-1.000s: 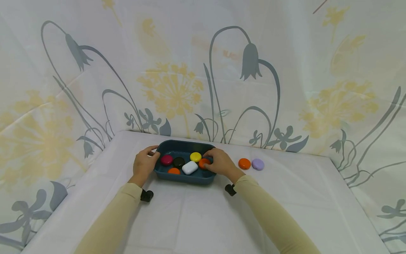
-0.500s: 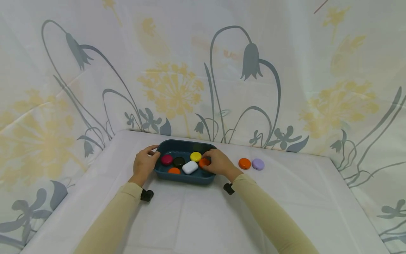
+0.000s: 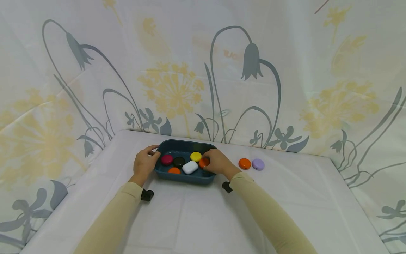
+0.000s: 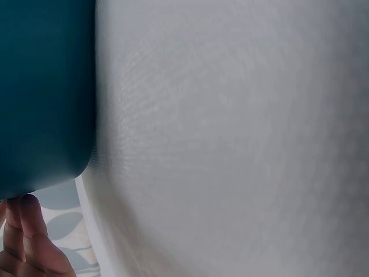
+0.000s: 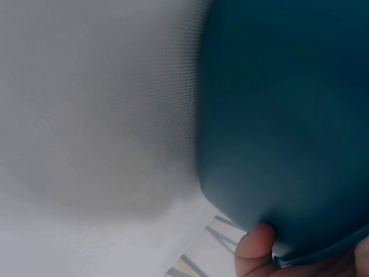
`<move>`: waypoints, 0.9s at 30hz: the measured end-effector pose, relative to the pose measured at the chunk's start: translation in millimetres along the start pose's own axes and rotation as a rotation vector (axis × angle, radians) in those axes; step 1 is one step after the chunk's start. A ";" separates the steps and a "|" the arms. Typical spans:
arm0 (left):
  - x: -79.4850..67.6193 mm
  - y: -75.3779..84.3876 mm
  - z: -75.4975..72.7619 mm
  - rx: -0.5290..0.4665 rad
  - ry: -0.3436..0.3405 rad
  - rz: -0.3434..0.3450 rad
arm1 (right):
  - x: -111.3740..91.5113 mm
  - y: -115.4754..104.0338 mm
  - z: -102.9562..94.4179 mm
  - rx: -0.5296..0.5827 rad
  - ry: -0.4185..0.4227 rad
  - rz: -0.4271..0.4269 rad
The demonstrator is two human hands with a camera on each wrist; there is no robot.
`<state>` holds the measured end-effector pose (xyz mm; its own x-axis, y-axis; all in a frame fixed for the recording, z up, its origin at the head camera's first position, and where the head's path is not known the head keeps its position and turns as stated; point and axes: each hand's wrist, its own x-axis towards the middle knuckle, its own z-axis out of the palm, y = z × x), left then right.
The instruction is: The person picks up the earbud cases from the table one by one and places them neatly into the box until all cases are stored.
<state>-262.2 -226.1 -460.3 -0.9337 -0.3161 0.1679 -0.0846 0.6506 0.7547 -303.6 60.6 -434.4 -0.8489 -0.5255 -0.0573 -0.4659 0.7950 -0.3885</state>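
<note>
White cloth (image 3: pixel 180 218) stretched wide before the rounded teal tray (image 3: pixel 184 178).
The left hand (image 3: pixel 144 164) gripped its left end; the right hand (image 3: pixel 219 162) pinched a glossy orange disc (image 3: pixel 202 163) inside (near the other end).

fingertips (image 4: pixel 30 203) of the left hand (image 4: pixel 34 245) touch the end of a smooth teal container (image 4: pixel 43 92), its wall filling the space directly above the hand. a pale, softly blurred surface (image 4: pixel 225 144) spreads right of the hand; cloth with grey leaf shapes (image 4: pixel 64 225) shows just beside the fingers.
</note>
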 end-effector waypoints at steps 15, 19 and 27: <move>-0.1 0.5 -0.6 -0.003 -0.010 -0.006 | 5.9 -2.5 5.5 -0.040 0.018 0.032; -0.1 0.2 -0.9 -0.008 -0.005 -0.012 | 5.9 -3.4 5.7 -0.044 0.025 0.036; 0.3 -0.6 0.1 -0.009 -0.010 -0.016 | 4.7 -5.7 8.2 -0.064 0.020 0.081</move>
<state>-262.5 -226.5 -460.8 -0.9358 -0.3193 0.1491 -0.0965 0.6392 0.7629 -302.9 51.1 -440.1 -0.8892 -0.4526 -0.0672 -0.4097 0.8528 -0.3238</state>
